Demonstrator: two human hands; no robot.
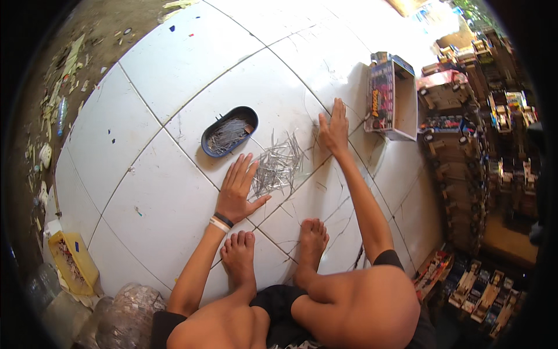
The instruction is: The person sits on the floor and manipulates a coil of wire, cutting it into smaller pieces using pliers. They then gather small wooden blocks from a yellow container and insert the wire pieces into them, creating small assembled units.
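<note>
A loose pile of thin silvery metal pins, perhaps nails (pixel 278 166), lies spread on the white tiles between my hands. My left hand (pixel 237 189) rests palm down at the pile's left edge, fingers stretched out and thumb apart. To the right of the pile and a little farther away, my right hand (pixel 335 129) is held on edge, with straight fingers and the thumb apart; it holds nothing. Just beyond my left fingertips sits a dark blue oval container (pixel 251 116) with more of the thin metal pieces (pixel 228 135) inside.
A painted box-like wooden piece (pixel 382 99) stands right of my right hand. Many toy trucks (pixel 456 125) line the right side. At lower left are a yellow container (pixel 87 256) and a filled clear plastic bag (pixel 131 305). Bare ground (pixel 75 81) with scraps borders the tiles.
</note>
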